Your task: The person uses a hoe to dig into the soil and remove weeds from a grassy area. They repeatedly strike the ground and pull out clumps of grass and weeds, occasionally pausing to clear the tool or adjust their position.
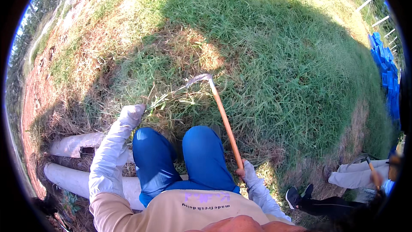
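A long-handled sickle with a curved metal blade and an orange-brown wooden handle reaches out over the grass. Near the lower end of that handle, my right hand is closed around it, below a light sleeve. My left hand, in a pale glove or sleeve end, grips a bunch of long grass blades just beyond my left knee. The sickle's blade curves toward this bunch, its tip near the stems; whether it touches them I cannot tell. Behind the blade lies a patch of dry, flattened grass.
Two pale pipes or poles lie on the ground at my left. Thick green grass spreads ahead and right. At the lower right are other people's legs, one person with another sickle. Blue crates or blocks stand at the far right.
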`<state>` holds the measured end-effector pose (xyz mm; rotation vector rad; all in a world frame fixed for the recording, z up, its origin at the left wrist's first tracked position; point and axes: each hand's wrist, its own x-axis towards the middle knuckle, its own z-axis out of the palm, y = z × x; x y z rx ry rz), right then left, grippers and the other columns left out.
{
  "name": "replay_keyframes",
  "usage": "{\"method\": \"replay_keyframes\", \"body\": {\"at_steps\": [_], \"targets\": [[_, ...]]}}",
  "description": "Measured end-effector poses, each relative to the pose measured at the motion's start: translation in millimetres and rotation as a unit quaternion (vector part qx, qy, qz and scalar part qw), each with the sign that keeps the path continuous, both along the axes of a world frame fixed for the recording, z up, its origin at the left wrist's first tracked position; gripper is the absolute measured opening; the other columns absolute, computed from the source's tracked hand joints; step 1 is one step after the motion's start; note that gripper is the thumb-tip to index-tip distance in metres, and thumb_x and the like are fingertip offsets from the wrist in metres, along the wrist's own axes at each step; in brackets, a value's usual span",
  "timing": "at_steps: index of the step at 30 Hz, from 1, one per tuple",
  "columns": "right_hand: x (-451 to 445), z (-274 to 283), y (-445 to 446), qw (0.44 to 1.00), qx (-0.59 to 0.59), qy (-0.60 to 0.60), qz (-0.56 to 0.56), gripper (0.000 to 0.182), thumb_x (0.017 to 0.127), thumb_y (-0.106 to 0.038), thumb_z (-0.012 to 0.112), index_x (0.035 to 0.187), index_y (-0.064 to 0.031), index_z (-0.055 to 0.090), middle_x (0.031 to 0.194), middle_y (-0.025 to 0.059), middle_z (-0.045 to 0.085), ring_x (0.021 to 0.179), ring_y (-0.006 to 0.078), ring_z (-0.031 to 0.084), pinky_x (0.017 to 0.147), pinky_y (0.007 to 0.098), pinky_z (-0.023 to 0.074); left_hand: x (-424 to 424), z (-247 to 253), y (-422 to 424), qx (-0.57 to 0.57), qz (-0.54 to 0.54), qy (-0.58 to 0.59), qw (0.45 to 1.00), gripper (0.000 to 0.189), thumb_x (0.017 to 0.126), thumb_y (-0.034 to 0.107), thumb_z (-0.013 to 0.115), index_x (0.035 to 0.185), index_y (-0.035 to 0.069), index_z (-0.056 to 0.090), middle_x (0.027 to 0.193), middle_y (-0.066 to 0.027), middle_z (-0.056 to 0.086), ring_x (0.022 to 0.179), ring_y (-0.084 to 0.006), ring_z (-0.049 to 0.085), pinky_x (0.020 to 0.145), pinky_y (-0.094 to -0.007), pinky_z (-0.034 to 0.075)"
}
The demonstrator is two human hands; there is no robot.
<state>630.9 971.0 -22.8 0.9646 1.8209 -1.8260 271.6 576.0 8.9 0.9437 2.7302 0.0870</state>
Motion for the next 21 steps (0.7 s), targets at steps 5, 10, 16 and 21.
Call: {"method": "replay_keyframes", "body": {"at_steps": [5, 10, 16, 21], "targets": [[-34, -20, -6, 0.995, -0.077, 0.016, -0.069, 0.031, 0.066, -0.010, 0.059, 0.092, -0.0039, 0.044, 0.060, 0.0020, 0.044, 0.037, 0.0105, 0.041, 0.033, 0.0237, 0.0336, -17, -77, -74, -0.048, 0.165, -0.177, 0.969, 0.030, 0.080, 0.016, 0.054, 0.109, 0.008, 0.053, 0.097, -0.0137, 0.061, 0.088, -0.0268, 0.058, 0.076, -0.0335, 0.046], [-59, -18, 10, 0.984, -0.072, 0.049, -0.155, 0.027, 0.067, -0.003, 0.054, 0.091, -0.0043, 0.042, 0.057, 0.0016, 0.042, 0.037, 0.0104, 0.041, 0.032, 0.0238, 0.0351, -53, -20, 29, -0.341, 0.114, -0.239, 0.902, 0.071, 0.062, 0.020, 0.076, 0.123, 0.009, 0.042, 0.130, -0.0153, 0.039, 0.113, -0.0338, 0.045, 0.088, -0.0413, 0.041], [-41, -60, 34, 0.978, 0.028, 0.024, -0.205, 0.029, 0.066, -0.003, 0.056, 0.092, -0.0039, 0.043, 0.056, 0.0024, 0.042, 0.035, 0.0109, 0.040, 0.031, 0.0242, 0.0339, -134, -8, 174, -0.337, -0.012, -0.122, 0.934, 0.039, 0.076, 0.017, 0.060, 0.110, 0.002, 0.051, 0.102, -0.0145, 0.059, 0.095, -0.0288, 0.057, 0.081, -0.0344, 0.047], [-49, -56, 32, 0.976, 0.052, 0.002, -0.211, 0.030, 0.065, -0.006, 0.056, 0.091, -0.0018, 0.043, 0.058, 0.0037, 0.046, 0.035, 0.0117, 0.043, 0.032, 0.0237, 0.0352, -130, -115, 308, 0.077, -0.051, -0.104, 0.990, 0.073, 0.063, 0.038, 0.073, 0.119, 0.002, 0.044, 0.117, -0.0203, 0.047, 0.108, -0.0344, 0.046, 0.092, -0.0360, 0.038]]}}
